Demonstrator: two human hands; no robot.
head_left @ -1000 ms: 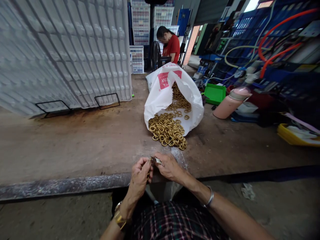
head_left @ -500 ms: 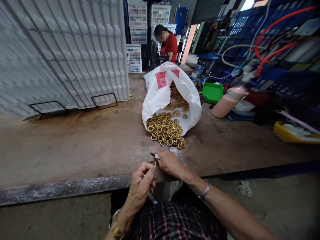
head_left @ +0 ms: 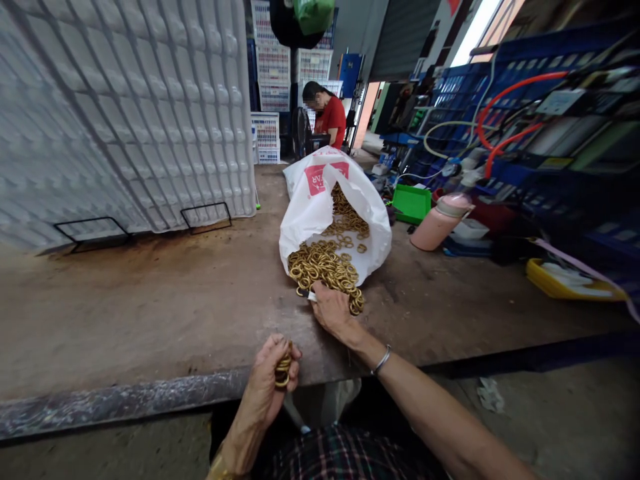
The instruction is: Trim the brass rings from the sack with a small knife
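Note:
Gold-coloured metal rings spill from the torn mouth of a white sack onto the wooden table. Closed around several of these rings is my left hand, above the table's front edge. My right hand lies at the near edge of the pile, its fingers bent around a small knife with a white handle and dark tip pointing left. Whether those fingers also touch a ring is hidden.
White ribbed plastic trays stand upright at the left in black wire stands. To the right are a green tray, a pink bottle and a yellow tray. A person in red sits beyond the table.
My right hand has moved forward with the knife, from near the left hand to the ring pile. My left hand has turned, showing several rings in its grip. The camera view has tilted up slightly.

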